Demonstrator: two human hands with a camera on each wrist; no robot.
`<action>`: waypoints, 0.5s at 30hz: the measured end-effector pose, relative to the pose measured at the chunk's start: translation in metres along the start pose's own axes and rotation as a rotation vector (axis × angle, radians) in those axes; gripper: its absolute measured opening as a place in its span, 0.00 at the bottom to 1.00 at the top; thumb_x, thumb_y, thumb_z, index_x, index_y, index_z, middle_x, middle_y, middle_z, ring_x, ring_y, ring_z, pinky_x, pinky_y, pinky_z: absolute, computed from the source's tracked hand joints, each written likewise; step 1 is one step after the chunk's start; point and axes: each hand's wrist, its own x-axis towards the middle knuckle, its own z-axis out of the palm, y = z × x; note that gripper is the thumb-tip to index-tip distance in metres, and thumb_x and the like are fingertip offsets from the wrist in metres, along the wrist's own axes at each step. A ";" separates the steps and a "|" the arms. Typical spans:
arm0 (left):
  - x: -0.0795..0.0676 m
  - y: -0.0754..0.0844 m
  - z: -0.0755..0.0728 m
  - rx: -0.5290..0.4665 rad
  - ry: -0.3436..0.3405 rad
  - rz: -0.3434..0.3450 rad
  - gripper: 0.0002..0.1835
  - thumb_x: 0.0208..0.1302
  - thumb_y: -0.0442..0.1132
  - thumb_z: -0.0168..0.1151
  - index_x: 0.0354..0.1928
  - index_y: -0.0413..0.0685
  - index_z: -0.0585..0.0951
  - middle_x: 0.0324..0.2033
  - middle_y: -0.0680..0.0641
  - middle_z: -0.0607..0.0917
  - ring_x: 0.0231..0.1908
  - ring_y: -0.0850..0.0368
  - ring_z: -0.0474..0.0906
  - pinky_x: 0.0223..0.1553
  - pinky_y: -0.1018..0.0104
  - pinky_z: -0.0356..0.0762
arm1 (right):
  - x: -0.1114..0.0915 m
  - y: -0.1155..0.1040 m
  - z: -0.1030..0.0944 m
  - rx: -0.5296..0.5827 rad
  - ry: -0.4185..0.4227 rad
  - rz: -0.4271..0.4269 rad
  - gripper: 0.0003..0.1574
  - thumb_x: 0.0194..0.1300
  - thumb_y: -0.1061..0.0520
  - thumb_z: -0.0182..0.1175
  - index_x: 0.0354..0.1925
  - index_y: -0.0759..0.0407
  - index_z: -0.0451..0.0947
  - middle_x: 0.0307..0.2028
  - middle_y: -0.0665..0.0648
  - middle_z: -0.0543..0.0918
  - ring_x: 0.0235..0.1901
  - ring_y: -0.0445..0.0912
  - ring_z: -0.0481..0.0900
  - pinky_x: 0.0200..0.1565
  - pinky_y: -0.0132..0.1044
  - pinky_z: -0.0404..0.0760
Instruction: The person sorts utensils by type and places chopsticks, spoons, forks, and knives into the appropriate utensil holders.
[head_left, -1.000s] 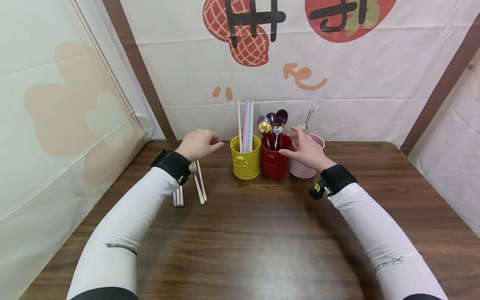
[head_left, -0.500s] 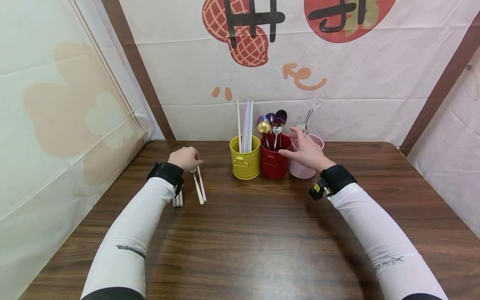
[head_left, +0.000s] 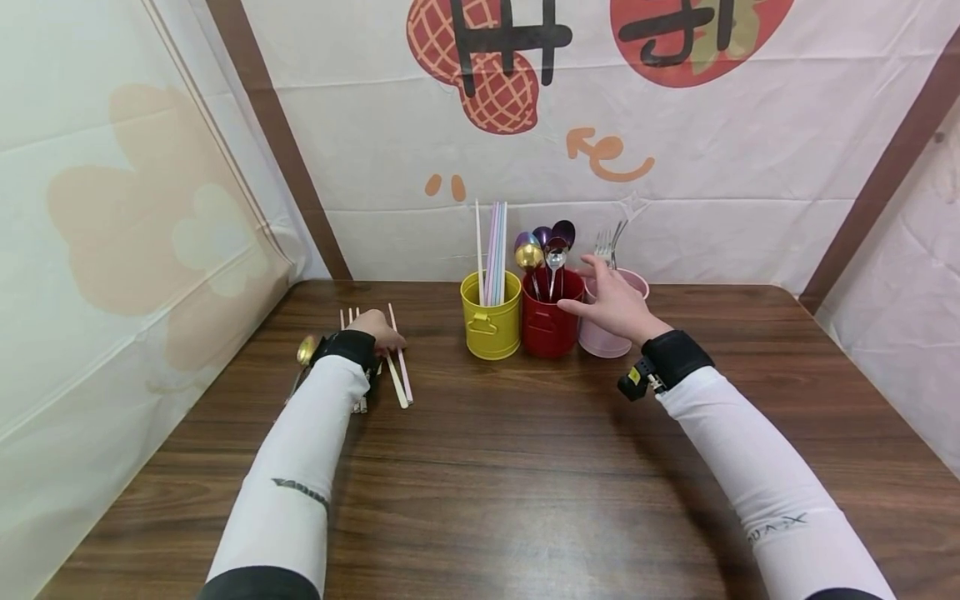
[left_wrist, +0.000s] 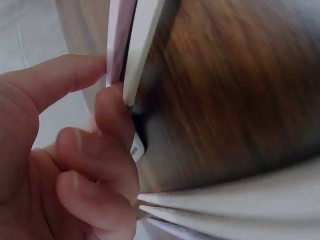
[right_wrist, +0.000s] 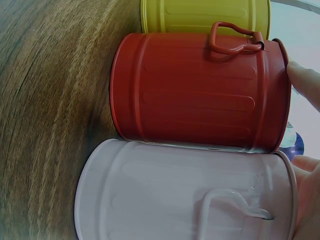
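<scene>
pickup looks like the step: left hand (head_left: 380, 329) curled at pink stick (head_left: 404, 373) and fork (head_left: 397, 387) on the table (head_left: 480, 467), can't tell if pinched, right hand (head_left: 617, 307) spread by red cup (head_left: 551, 335) and pink cup (head_left: 602, 343), next move probably calls for separating one cleanly.

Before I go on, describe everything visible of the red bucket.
The red bucket is cylindrical, glossy, apparently painted metal, with embossed side panels and a small wire handle. It stands upright on the brown table between the yellow bucket and the pink bucket, close to both. Metallic spoons stand in it, bowls up. The right hand has its thumb at the rim, apparently touching.
</scene>
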 end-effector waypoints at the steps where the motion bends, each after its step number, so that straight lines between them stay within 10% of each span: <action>1: 0.002 0.000 0.000 -0.033 -0.002 -0.010 0.15 0.59 0.42 0.65 0.16 0.44 0.81 0.11 0.52 0.77 0.13 0.62 0.73 0.19 0.71 0.70 | 0.000 0.000 0.000 0.002 0.002 0.002 0.58 0.60 0.34 0.64 0.73 0.58 0.47 0.66 0.62 0.68 0.65 0.56 0.65 0.61 0.57 0.65; 15: -0.001 0.009 -0.002 -0.253 0.026 -0.070 0.14 0.59 0.39 0.61 0.18 0.42 0.80 0.10 0.54 0.77 0.13 0.65 0.75 0.21 0.73 0.73 | -0.001 -0.002 -0.003 0.023 -0.005 0.006 0.57 0.60 0.36 0.65 0.73 0.58 0.48 0.66 0.62 0.68 0.65 0.55 0.66 0.61 0.56 0.67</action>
